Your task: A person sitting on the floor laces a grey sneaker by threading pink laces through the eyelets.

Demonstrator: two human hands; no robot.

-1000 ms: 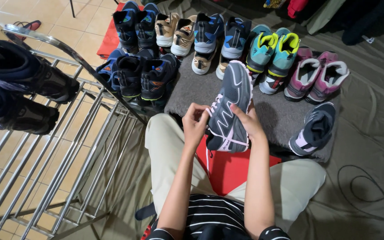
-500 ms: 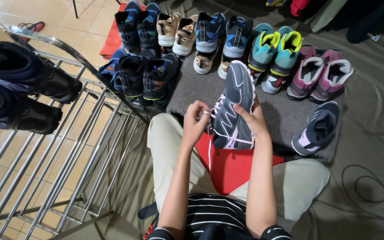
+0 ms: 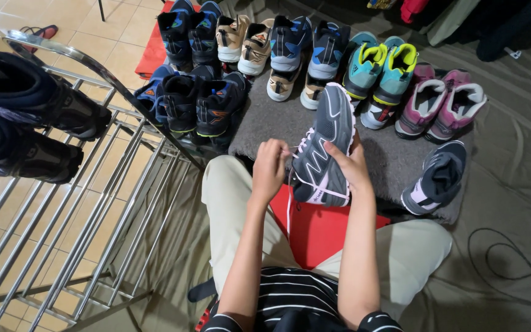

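Observation:
I hold a grey trail shoe (image 3: 324, 144) with white laces, toe pointing away, above my lap. My right hand (image 3: 350, 165) grips its right side near the heel. My left hand (image 3: 270, 167) is closed on the white lace at the shoe's left side, fingers pinched. A loose lace end hangs down toward the red mat (image 3: 314, 230) between my knees. The matching grey shoe (image 3: 436, 178) lies on the grey felt mat (image 3: 388, 154) to the right.
Several pairs of shoes stand in rows on the felt mat: dark blue (image 3: 195, 101), beige (image 3: 244, 40), blue-grey (image 3: 305, 46), teal-yellow (image 3: 379, 71), pink (image 3: 440, 101). A steel rack (image 3: 102, 178) on the left carries two black boots (image 3: 23, 123). A black cable (image 3: 511, 264) lies at right.
My left hand has closed and moved in toward the shoe's lacing, pulling the lace. The shoe has tilted slightly; my right hand keeps its grip.

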